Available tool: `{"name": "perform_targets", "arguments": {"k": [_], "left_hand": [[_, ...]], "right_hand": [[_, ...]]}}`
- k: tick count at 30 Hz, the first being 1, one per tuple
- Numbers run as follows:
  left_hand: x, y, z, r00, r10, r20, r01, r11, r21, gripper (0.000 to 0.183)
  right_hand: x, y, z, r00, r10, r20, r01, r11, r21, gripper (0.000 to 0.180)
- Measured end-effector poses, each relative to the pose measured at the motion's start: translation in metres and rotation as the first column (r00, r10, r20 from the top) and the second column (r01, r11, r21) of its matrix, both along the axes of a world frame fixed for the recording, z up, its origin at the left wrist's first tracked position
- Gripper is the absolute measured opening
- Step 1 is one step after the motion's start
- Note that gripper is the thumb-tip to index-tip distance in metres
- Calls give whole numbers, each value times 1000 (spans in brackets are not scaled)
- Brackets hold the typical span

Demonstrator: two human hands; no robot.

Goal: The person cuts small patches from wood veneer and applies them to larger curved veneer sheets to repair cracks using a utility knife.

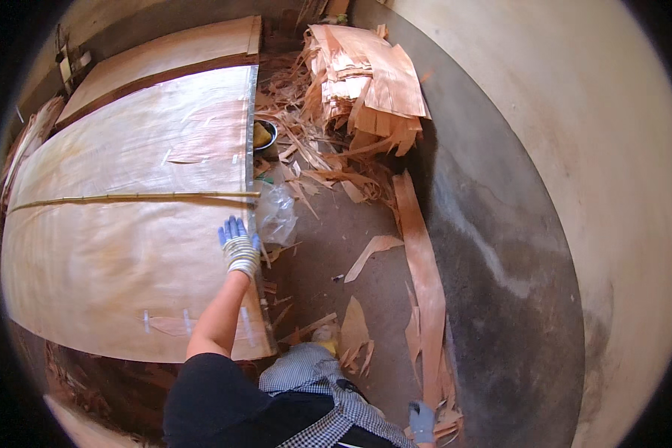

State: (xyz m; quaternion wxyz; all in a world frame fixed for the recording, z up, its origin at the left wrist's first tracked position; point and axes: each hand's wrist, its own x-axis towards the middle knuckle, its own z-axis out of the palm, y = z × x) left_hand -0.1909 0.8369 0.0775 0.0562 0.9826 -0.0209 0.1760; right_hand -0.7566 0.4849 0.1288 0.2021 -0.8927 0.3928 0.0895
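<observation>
My left hand [239, 246], in a striped glove with blue fingers, lies palm down over the right edge of a large wood veneer sheet [117, 257]. Its fingers are extended and it holds nothing. Just beyond the fingertips a thin bamboo stick [140, 196] rests across the sheet. Short strips of tape [187, 321] cross patches in the veneer. At the bottom right, my right hand [421, 421] in a grey glove is beside the near end of a long veneer strip [423, 263]. Its fingers are too hidden to show whether they grip the strip.
A stack of veneer sheets [168, 61] stands at the back left. A bundle of torn veneer [369, 73] sits against the grey-based wall [498, 241]. Scraps [336, 179], a clear plastic bag [277, 213] and a bowl [265, 135] are beside the sheet.
</observation>
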Motion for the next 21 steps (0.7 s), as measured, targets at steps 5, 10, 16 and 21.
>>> {"name": "perform_targets", "arguments": {"k": [5, 10, 16, 21], "left_hand": [[34, -22, 33, 851, 57, -522, -65, 998, 3, 41], [68, -19, 8, 753, 281, -595, -274, 956, 105, 45], [48, -1, -16, 773, 414, -480, -438, 896, 69, 51], [85, -50, 21, 766, 423, -484, -506, 861, -48, 50]], "right_hand": [[2, -99, -3, 915, -295, -276, 296, 954, -41, 31], [91, -191, -28, 930, -264, -256, 260, 964, -49, 37], [240, -303, -78, 987, 2, -158, -6, 1000, -28, 44], [470, -463, -144, 971, -51, 234, -46, 919, 391, 18]]}}
